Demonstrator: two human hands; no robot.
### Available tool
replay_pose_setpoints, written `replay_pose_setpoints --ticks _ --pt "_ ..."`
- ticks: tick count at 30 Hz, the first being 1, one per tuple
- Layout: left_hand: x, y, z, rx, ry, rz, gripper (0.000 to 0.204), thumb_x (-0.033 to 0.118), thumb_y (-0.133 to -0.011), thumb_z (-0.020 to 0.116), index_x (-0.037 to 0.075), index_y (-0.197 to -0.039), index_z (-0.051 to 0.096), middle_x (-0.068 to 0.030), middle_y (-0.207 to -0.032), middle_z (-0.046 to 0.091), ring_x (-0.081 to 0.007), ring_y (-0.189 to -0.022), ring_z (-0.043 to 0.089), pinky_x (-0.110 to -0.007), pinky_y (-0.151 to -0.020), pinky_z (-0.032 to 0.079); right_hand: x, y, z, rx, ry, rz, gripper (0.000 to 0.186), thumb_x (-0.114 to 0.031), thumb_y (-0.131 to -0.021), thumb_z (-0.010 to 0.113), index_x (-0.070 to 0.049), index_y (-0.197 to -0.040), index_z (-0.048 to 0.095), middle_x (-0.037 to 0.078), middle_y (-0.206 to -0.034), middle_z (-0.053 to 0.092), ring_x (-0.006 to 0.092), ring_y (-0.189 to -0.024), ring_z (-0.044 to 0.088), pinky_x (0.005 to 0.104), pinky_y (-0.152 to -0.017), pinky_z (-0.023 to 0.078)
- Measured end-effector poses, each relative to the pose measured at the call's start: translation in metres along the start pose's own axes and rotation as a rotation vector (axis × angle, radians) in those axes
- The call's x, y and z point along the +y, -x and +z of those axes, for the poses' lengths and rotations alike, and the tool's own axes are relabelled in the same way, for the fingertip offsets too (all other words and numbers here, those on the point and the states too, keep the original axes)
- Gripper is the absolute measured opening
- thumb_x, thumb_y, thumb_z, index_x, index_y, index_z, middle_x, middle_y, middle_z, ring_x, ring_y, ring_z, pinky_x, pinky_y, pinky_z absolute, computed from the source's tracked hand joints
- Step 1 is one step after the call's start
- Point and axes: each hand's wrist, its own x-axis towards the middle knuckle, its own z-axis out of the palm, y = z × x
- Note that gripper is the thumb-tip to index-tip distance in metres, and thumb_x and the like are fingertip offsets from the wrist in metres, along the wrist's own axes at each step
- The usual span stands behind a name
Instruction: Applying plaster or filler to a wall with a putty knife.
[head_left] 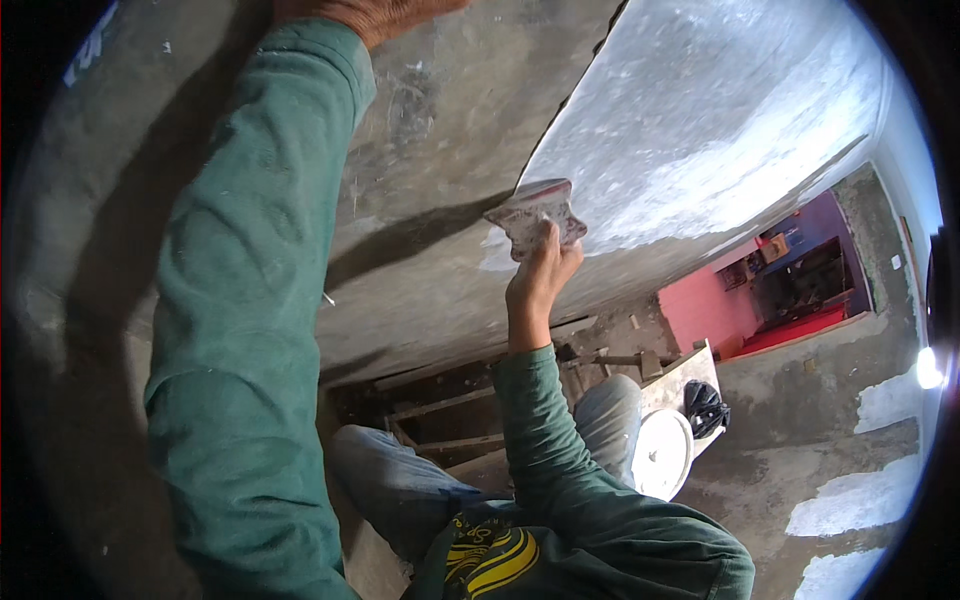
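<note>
My right hand [543, 275] is closed around a flat, grey, stained scraper [530, 210] with a wavy-edged outline, the thumb pressed on its face. The scraper touches the wall at the lower end of a white plaster coat [690, 110], whose left side ends in a sharp line with a dark rim. Left of that line the wall [420, 130] is bare and grey-brown. My left arm reaches up across the left side, and my left hand [365, 15] is at the bare wall by the top edge, with most of its fingers cut off from view.
Below on the right, a round white bucket [663, 455] stands beside a board [690, 375] bearing a black plastic bag [706, 408]. Wooden framing [450, 412] lies below near my knees. Farther right are a pink-walled opening [700, 310] and a bright lamp [929, 369].
</note>
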Motion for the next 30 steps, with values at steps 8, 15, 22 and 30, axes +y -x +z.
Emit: replay_pose_setpoints --ticks 8,15,22,30 --pt "0.007 -0.007 -0.021 -0.197 0.106 -0.120 0.059 0.035 -0.098 0.054 0.010 -0.151 0.049 -0.0128 -0.157 0.045 -0.0302 -0.148 0.037 -0.051 -0.127 0.021 -0.100 -0.051 0.038 -0.027 -0.017 -0.194 0.021 -0.021 -0.097 0.058 -0.003 -0.086 0.060 0.000 -0.071 0.059 0.0077 -0.055 0.048 0.0267 -0.049 0.037" --pt "0.007 -0.003 -0.022 -0.172 0.253 -0.183 0.060 0.027 -0.095 0.058 0.013 -0.152 0.048 -0.0091 -0.158 0.045 -0.0275 -0.148 0.038 -0.051 -0.125 0.025 -0.182 -0.088 0.072 -0.108 -0.055 -0.376 0.020 -0.010 -0.089 0.053 0.002 -0.075 0.059 0.001 -0.068 0.057 0.0078 -0.056 0.047 0.0284 -0.049 0.038" --pt "0.004 -0.005 -0.022 -0.133 0.261 -0.200 0.063 0.028 -0.093 0.061 0.013 -0.152 0.048 -0.0057 -0.157 0.047 -0.0236 -0.148 0.040 -0.048 -0.126 0.027 -0.258 -0.130 0.106 -0.073 0.005 -0.444 0.025 -0.014 -0.083 0.057 0.009 -0.076 0.064 0.010 -0.072 0.064 0.0161 -0.060 0.057 0.0346 -0.057 0.048" --pt "0.012 -0.010 -0.024 -0.156 0.329 -0.225 0.073 0.027 -0.084 0.068 0.012 -0.152 0.047 -0.0080 -0.157 0.047 -0.0237 -0.149 0.038 -0.047 -0.127 0.025 -0.338 -0.231 0.120 -0.036 0.296 -0.623 0.040 -0.022 -0.078 0.062 0.016 -0.090 0.070 0.026 -0.087 0.073 0.0324 -0.083 0.071 0.0458 -0.079 0.054"
